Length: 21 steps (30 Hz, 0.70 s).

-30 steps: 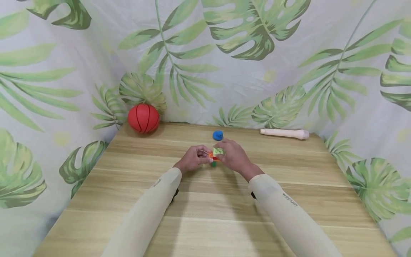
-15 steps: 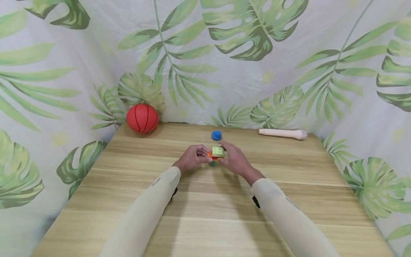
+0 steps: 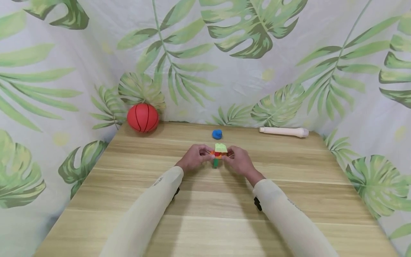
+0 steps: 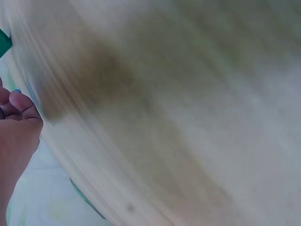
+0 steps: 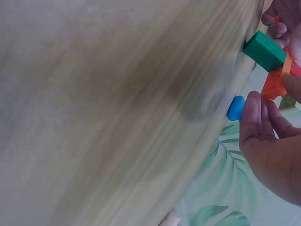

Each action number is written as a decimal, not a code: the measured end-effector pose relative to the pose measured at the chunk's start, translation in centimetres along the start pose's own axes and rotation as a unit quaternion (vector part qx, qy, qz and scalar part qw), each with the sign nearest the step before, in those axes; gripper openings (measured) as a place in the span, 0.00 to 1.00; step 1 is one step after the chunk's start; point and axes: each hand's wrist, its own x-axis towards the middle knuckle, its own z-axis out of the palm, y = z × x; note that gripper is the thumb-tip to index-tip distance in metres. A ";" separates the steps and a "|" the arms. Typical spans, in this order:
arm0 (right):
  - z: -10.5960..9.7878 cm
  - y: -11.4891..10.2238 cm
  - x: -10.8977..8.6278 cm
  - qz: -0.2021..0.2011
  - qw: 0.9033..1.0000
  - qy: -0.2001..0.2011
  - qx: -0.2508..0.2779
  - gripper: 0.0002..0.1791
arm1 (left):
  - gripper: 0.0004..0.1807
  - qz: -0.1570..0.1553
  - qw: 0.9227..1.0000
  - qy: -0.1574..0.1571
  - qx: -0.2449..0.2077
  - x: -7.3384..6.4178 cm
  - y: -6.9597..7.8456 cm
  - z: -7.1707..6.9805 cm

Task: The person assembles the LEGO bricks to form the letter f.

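Between both hands stands a small stack of toy building blocks. A light green block [image 3: 221, 147] with studs sits on top, red shows beneath it, then an orange block [image 3: 218, 156] and a green block [image 3: 216, 163] at the bottom. My left hand [image 3: 196, 157] pinches the orange part from the left. From the right, my right hand [image 3: 239, 160] pinches the orange part's other side. The right wrist view shows its thumb on the orange block [image 5: 274, 84], beside the green block [image 5: 265, 51]. Only the left hand's edge [image 4: 19, 127] shows in the left wrist view.
Just behind the stack lies a blue rounded object [image 3: 217, 134], like a toy duck. A red basketball [image 3: 142, 117] sits at the back left of the wooden table [image 3: 212, 221]. At the back right lies a pale pink toy microphone [image 3: 284, 131]. A leaf-patterned curtain [image 3: 192, 64] hangs behind.
My right hand has left the light green block and moved down and right to the orange part. The light green block now shows uncovered on the stack. The left hand keeps its hold.
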 end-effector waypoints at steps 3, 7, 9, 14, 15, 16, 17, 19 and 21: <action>-0.1 0.3 -0.1 0.004 1.000 0.003 -0.002 0.17 | 0.16 0.000 1.000 -0.001 0.023 0.1 0.2 0.2; -0.2 0.5 -0.3 0.000 1.000 0.003 -0.014 0.16 | 0.16 0.018 0.997 -0.009 0.070 0.1 0.3 0.6; -0.3 0.6 -0.4 0.000 1.000 0.002 -0.019 0.16 | 0.16 0.030 0.996 -0.016 0.087 0.2 0.4 0.7; -0.1 1.2 -0.5 0.008 1.000 -0.007 -0.022 0.16 | 0.16 0.034 0.992 -0.035 0.113 0.3 0.7 1.1; 0.0 1.3 -0.5 0.007 1.000 -0.007 -0.025 0.16 | 0.16 0.032 0.992 -0.037 0.118 0.3 0.7 1.2; 0.0 1.4 -0.5 0.006 1.000 -0.010 -0.025 0.15 | 0.17 0.028 0.991 -0.038 0.126 0.3 0.8 1.3; 0.1 1.5 -0.5 0.007 1.000 -0.011 -0.026 0.15 | 0.17 0.026 0.990 -0.038 0.134 0.3 0.8 1.4; 0.2 1.7 -0.5 0.005 1.000 -0.014 -0.027 0.14 | 0.17 0.025 0.988 -0.038 0.144 0.2 0.8 1.5; 0.4 1.8 -0.6 0.005 0.999 -0.016 -0.028 0.13 | 0.16 0.034 0.986 -0.037 0.158 0.2 0.7 1.7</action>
